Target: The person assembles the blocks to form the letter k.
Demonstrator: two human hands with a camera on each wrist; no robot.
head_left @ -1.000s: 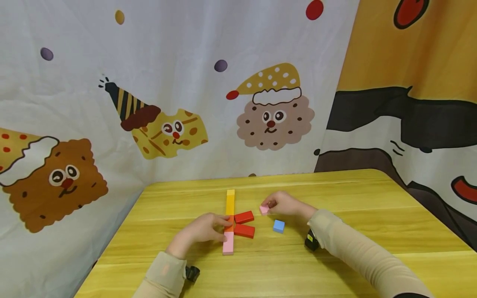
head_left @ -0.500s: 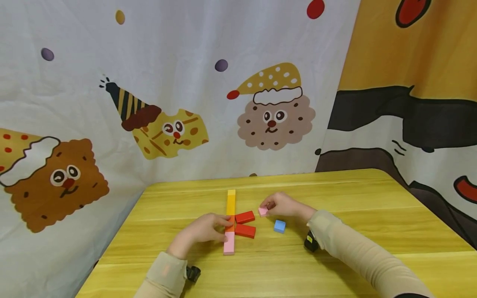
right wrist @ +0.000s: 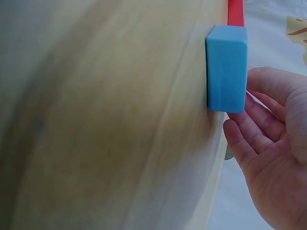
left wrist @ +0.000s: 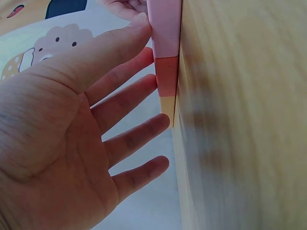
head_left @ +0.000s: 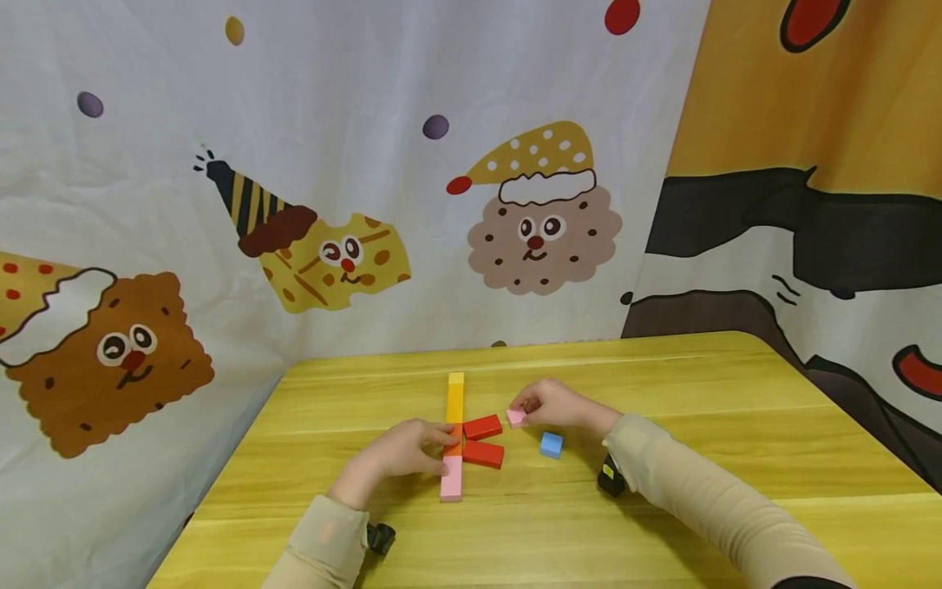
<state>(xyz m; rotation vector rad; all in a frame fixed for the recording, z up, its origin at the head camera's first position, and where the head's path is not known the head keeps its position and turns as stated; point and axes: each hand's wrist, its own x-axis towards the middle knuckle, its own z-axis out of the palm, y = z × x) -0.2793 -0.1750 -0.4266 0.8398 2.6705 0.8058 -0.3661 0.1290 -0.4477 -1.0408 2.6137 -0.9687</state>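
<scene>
A straight row of blocks runs away from me in the head view: a pink block (head_left: 451,483) nearest, then an orange block (head_left: 453,449), an amber block (head_left: 455,402) and a small yellow end (head_left: 456,378). My left hand (head_left: 397,450) rests against the row's left side with spread, fairly straight fingers; its thumb touches the pink block (left wrist: 164,28). Two red blocks, one farther (head_left: 482,427) and one nearer (head_left: 483,454), lie at the row's right. My right hand (head_left: 557,404) pinches a small pink block (head_left: 517,419) just beyond their right ends. The blue block hides that piece in the right wrist view.
A small blue block (head_left: 551,446) lies in front of my right hand; it looms large as a blue block (right wrist: 227,69) in the right wrist view. The wooden table (head_left: 662,523) ends at a printed curtain (head_left: 412,311) behind.
My right hand has shifted slightly left with the small pink block, nearer the red blocks. The left hand and the row stay in place.
</scene>
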